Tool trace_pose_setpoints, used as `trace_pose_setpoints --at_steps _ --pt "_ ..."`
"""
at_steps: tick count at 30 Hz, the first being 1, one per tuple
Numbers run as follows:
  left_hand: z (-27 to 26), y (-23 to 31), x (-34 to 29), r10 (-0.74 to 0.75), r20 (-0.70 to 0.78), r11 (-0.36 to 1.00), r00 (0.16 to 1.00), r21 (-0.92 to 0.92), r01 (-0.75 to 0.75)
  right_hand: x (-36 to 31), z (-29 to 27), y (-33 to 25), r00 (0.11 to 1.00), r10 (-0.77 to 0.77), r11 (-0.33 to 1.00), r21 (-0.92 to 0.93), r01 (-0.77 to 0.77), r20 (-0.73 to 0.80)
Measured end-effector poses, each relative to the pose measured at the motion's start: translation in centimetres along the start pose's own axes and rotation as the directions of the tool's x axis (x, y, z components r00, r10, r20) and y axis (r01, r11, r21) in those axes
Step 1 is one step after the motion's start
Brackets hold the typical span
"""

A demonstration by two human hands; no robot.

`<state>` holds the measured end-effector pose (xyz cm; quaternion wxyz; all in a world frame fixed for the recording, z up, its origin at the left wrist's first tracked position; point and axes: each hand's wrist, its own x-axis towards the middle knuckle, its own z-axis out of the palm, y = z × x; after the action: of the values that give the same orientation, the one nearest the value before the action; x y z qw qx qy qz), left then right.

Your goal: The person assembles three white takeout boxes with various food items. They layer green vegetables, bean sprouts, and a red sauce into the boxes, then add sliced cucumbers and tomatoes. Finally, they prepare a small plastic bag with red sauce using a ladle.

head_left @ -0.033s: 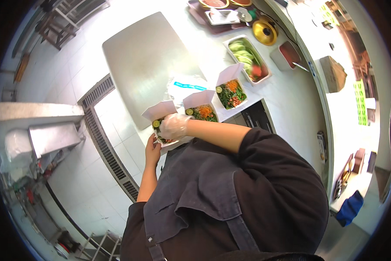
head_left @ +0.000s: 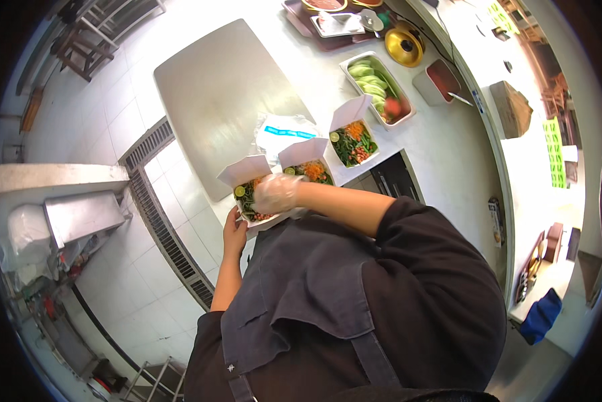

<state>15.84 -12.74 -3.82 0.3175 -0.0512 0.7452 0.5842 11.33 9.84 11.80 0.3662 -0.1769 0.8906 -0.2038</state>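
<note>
Three white takeaway boxes with raised lids stand in a row along the counter's near edge. The leftmost box point(head_left: 246, 169) holds dark greens, shredded carrot, peanuts and a lime half point(head_left: 240, 191). My bare left hand point(head_left: 234, 232) grips its near left side. Over the same box's right part is my right hand point(head_left: 277, 194) in a clear plastic glove, smeared by motion; its fingers are hidden, so I cannot tell what they hold. The middle box point(head_left: 301, 152), partly behind my right hand, and the right box point(head_left: 350, 112) contain similar food.
A clear bag with a blue stripe point(head_left: 289, 130) lies behind the boxes, by a large metal sheet point(head_left: 230, 80). Toward the right are a steel tray of cucumber slices and tomato point(head_left: 381, 87), a gold lid point(head_left: 404, 47) and a container with a utensil point(head_left: 441, 82).
My gloved right hand has shifted slightly right, uncovering more food in the leftmost box. My left hand stays on that box's side.
</note>
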Motion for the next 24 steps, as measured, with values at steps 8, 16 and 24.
trace_pose_setpoints --at_steps 8,16,24 --pt "1.8 1.0 -0.7 0.001 0.056 0.999 0.998 -0.032 0.001 -11.7 4.8 14.1 0.839 0.544 0.838 0.050 -0.543 -0.012" --pt "3.4 1.3 -0.7 0.004 0.018 1.000 1.000 0.005 -0.005 -8.2 12.0 14.8 0.863 0.353 0.935 0.103 -0.340 -0.361" --pt "6.4 -0.1 -0.2 0.045 -0.038 0.995 0.998 -0.086 -0.048 -6.7 14.3 16.5 0.487 0.811 0.470 0.858 -0.209 -0.325"
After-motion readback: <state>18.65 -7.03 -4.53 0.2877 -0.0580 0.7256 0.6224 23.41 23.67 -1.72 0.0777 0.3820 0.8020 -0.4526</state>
